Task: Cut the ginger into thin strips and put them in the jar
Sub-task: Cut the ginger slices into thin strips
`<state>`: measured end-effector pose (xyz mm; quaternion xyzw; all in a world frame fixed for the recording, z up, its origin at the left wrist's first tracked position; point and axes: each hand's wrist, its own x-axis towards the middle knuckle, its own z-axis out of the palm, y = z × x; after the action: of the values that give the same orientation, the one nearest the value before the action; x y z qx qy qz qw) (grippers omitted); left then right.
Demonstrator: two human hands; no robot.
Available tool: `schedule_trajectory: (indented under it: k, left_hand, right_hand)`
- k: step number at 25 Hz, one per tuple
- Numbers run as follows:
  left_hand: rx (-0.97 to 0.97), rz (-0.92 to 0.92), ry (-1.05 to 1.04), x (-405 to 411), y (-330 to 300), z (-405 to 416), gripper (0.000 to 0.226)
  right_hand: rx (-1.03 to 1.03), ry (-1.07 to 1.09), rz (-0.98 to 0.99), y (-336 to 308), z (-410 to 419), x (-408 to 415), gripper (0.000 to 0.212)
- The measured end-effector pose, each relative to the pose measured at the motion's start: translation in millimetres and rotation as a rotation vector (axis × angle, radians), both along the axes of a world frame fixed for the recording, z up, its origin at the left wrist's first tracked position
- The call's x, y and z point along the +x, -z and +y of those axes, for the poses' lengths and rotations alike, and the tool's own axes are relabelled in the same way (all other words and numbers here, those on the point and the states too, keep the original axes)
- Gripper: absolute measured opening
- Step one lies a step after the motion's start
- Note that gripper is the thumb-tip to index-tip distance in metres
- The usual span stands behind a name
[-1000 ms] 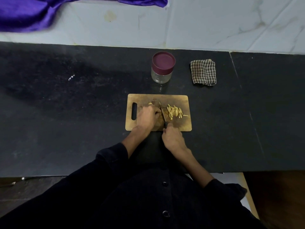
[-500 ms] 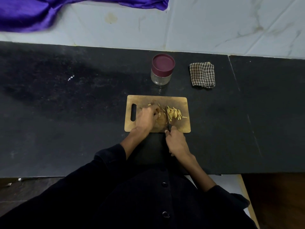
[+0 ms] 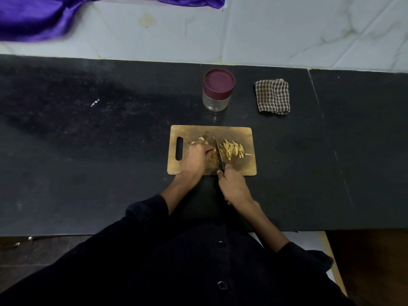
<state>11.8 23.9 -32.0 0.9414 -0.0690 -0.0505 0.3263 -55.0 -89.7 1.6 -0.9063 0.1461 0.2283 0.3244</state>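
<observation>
Beside left fingers [image 3: 208, 151]: ginger [image 3: 233, 149] (strips)

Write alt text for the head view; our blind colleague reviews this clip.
A person's right hand slices ginger with a knife on a wooden cutting board, the left hand holding it; cut strips lie right of the blade. A lidded jar stands behind.

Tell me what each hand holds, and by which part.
Right hand grips the knife by its handle. Left hand holds down the ginger with curled fingers.
</observation>
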Motion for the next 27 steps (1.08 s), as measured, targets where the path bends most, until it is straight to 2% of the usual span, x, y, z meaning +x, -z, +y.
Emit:
schedule_trajectory:
  k: [18, 27]
  left_hand:
    - [0.008, -0.020, -0.010, 2.3, 3.0, -1.8, 0.017]
    - [-0.010, -0.035, -0.022, 0.6, 5.2, -2.3, 0.015]
  right_hand:
    - [-0.019, -0.029, -0.015, 6.4, 2.1, 9.5, 0.021]
    - [-0.074, -0.077, 0.041, 9.1, -1.7, -3.2, 0.021]
